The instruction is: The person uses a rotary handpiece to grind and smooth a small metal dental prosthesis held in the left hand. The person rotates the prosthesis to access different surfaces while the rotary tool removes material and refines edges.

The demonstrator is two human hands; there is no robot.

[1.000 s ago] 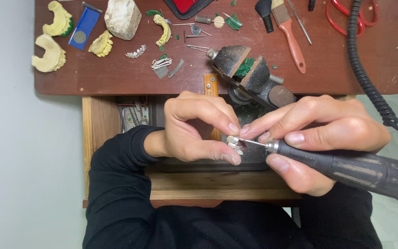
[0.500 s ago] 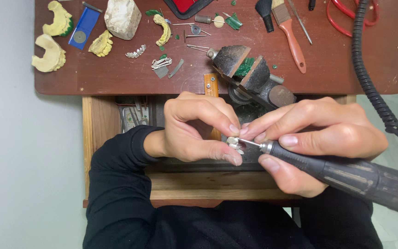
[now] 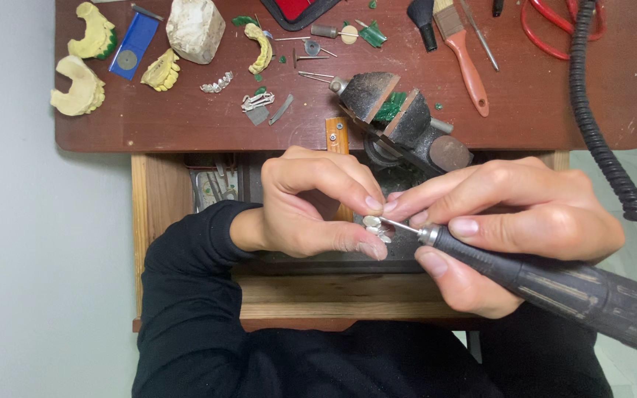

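My left hand (image 3: pixel 311 206) pinches a small silvery metal dental piece (image 3: pixel 376 228) between thumb and fingertips, over an open wooden drawer (image 3: pixel 186 221). My right hand (image 3: pixel 510 221) grips a dark rotary handpiece (image 3: pixel 569 291) like a pen. Its thin bur tip touches the metal piece. A black coiled cord (image 3: pixel 599 140) runs from the handpiece up across the desk. Both sleeves are black.
A reddish-brown desk top (image 3: pixel 186 121) carries yellow dental casts (image 3: pixel 82 85), a white stone block (image 3: pixel 195 28), a blue case (image 3: pixel 130 50), small metal parts (image 3: pixel 258 99), a dark bench vise (image 3: pixel 403 121), an orange-handled brush (image 3: pixel 466 63) and red scissors (image 3: pixel 554 33).
My right hand and the handpiece have shifted slightly against the metal piece. The left hand holds its pinch in the same place.
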